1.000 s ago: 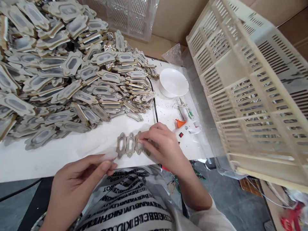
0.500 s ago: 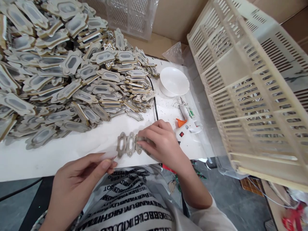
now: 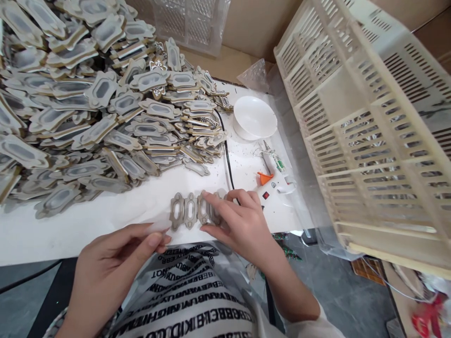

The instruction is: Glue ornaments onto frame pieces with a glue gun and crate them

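Observation:
A row of small grey-brown, ornate-edged frames [image 3: 177,212] with oval openings lies near the table's front edge. My right hand [image 3: 243,218] spans the third frame [image 3: 203,211] lengthwise, index fingertip at its top end and thumb at its bottom end. Under those fingers, another frame is partly hidden. My left hand [image 3: 127,249] pinches a thin, whitish translucent piece [image 3: 157,227] between thumb and fingers, just left of the row. How many pieces it holds I cannot tell. A large heap of similar frames [image 3: 102,89], several with a grey middle, covers the table's left and back.
On the right are a white bowl [image 3: 255,118], a white glue gun [image 3: 269,164] with an orange trigger [image 3: 265,178], and a black cable [image 3: 228,159]. A cream slatted plastic crate [image 3: 334,98] stands tilted along the right side. Clear plastic packaging [image 3: 192,23] is at the back.
My right hand has shifted slightly right and its thumb and index finger have spread apart, uncovering more of the third frame. My left hand keeps its pinch almost unmoved.

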The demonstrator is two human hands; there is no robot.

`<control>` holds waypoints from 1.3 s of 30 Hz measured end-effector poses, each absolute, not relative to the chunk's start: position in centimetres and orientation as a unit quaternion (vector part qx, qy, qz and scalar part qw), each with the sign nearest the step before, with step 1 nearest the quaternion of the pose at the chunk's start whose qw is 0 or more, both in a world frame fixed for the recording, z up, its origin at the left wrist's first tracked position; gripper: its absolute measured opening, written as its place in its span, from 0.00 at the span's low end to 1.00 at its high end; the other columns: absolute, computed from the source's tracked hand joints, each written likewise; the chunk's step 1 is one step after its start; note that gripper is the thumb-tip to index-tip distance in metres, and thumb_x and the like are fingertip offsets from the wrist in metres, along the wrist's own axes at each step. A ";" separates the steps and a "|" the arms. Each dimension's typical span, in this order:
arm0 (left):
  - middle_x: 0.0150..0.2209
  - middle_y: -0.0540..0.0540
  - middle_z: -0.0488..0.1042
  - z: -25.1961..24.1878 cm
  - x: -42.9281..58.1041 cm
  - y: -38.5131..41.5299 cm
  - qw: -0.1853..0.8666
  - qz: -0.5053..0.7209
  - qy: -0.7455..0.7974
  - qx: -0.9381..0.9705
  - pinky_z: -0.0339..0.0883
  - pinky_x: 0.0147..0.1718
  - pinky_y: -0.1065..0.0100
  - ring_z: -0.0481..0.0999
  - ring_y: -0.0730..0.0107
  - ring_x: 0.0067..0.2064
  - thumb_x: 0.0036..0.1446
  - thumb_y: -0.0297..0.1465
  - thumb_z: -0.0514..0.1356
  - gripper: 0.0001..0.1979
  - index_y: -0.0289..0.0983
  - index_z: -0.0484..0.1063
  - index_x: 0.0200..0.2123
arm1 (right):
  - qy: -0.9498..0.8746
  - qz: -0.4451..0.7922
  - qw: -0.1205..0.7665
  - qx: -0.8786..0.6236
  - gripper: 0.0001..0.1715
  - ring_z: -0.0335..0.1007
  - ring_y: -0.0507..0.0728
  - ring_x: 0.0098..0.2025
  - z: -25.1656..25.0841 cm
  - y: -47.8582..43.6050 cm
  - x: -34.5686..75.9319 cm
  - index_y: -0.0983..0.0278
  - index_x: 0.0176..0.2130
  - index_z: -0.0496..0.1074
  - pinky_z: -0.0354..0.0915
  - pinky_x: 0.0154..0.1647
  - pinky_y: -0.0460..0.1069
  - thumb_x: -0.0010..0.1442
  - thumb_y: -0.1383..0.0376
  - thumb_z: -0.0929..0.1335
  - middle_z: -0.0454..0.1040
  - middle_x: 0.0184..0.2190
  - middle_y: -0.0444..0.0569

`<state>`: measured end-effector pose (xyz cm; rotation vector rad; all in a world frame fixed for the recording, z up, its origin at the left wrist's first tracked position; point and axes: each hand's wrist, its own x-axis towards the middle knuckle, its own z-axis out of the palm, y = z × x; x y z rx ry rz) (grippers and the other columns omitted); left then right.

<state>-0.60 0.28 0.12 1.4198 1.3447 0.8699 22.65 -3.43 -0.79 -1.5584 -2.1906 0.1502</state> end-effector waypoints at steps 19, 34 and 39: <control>0.24 0.53 0.82 0.4 -0.2 0.6 0.506 0.322 0.486 0.636 0.75 0.23 0.78 0.80 0.70 0.22 0.52 0.34 0.66 0.06 0.51 0.85 0.30 | -0.668 0.213 0.494 -0.514 0.07 0.74 0.52 0.34 0.4 -2.6 17.9 0.63 0.37 0.76 0.69 0.40 0.50 0.67 0.63 0.73 0.82 0.32 0.44; 0.21 0.55 0.80 0.5 -0.4 0.4 0.504 0.351 0.511 0.601 0.74 0.22 0.78 0.79 0.71 0.20 0.52 0.33 0.65 0.07 0.50 0.84 0.27 | -0.673 0.262 0.462 -0.515 0.11 0.75 0.53 0.34 1.0 -2.0 17.9 0.61 0.36 0.76 0.69 0.42 0.51 0.72 0.63 0.68 0.81 0.31 0.43; 0.21 0.57 0.80 0.2 -0.6 0.3 0.486 0.369 0.515 0.602 0.75 0.23 0.78 0.79 0.72 0.20 0.52 0.32 0.65 0.09 0.53 0.84 0.28 | -0.716 0.259 0.424 -0.490 0.11 0.73 0.54 0.36 0.8 -2.0 18.2 0.62 0.38 0.77 0.68 0.44 0.53 0.73 0.64 0.66 0.81 0.33 0.45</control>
